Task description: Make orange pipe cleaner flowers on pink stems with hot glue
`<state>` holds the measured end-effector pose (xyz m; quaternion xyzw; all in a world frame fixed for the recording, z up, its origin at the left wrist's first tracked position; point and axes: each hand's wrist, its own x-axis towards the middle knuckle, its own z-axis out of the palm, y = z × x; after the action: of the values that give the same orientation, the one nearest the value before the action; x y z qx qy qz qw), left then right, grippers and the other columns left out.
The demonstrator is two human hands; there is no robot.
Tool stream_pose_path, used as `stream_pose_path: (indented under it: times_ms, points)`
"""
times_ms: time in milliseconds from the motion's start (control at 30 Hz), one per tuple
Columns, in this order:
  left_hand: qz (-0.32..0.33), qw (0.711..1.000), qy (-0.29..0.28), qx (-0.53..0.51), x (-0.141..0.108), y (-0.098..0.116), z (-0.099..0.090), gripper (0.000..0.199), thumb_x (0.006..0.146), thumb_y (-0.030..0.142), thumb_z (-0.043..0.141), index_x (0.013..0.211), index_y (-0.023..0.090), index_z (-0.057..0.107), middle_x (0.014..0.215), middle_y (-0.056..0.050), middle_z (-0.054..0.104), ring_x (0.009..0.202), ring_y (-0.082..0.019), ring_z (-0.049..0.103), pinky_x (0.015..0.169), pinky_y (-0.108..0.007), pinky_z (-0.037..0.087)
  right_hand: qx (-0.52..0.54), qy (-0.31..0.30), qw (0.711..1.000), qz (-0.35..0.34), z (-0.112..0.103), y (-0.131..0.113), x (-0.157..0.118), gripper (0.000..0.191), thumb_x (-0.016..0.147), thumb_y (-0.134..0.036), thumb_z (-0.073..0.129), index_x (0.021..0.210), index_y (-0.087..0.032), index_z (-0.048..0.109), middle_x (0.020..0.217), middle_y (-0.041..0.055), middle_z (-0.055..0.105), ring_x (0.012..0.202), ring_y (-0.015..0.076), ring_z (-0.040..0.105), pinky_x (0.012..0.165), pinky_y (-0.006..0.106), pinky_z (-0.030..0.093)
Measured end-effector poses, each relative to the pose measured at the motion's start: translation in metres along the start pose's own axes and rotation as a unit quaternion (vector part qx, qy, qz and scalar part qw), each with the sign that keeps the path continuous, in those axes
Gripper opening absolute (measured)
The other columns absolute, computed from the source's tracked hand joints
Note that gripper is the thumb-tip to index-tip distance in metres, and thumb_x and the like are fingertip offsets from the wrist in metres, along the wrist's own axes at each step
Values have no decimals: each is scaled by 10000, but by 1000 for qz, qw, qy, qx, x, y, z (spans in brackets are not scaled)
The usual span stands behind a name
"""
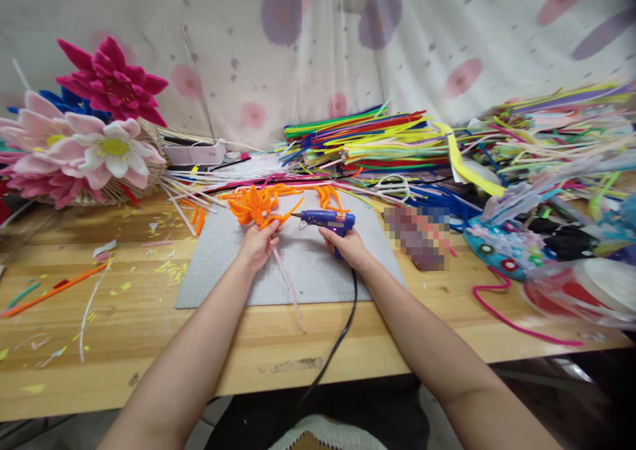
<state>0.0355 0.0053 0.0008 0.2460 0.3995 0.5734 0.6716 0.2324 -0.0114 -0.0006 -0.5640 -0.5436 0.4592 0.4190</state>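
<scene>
My left hand (258,243) is closed on an orange pipe-cleaner flower (254,205), whose pale pink stem (289,289) slants down toward me below the fingers. An orange petal strip (293,213) sticks out to the right of the flower. A blue glue gun (326,219) is gripped in my right hand (346,243), its nozzle pointing left at that strip; whether they touch I cannot tell. From the handle a black cord (348,324) runs down over the table's front edge. Several loose orange pieces (328,197) lie behind the gun.
Beneath my hands lies a grey cutting mat (218,271). White-handled scissors (393,186) and bundled coloured pipe cleaners (368,138) are behind it. Felt-like flowers (116,146) in a basket stand at left; a lidded tub (571,287) sits at right. Scraps litter the wooden table (163,344).
</scene>
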Motion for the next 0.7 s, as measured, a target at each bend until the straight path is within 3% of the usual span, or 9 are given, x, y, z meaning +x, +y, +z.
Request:
stream_pose_path:
  times_ms: [700]
  points:
    - [-1,1000,-2,-11,0,1,0,224,560,97,715,744,120,589,661,12,558,555,-40,510,347,-100,240,17,-18,1000,-8,1,-4,-4,404,629,-552,628,567,-182,478,490,-36,463,453,79,402,468,238,323]
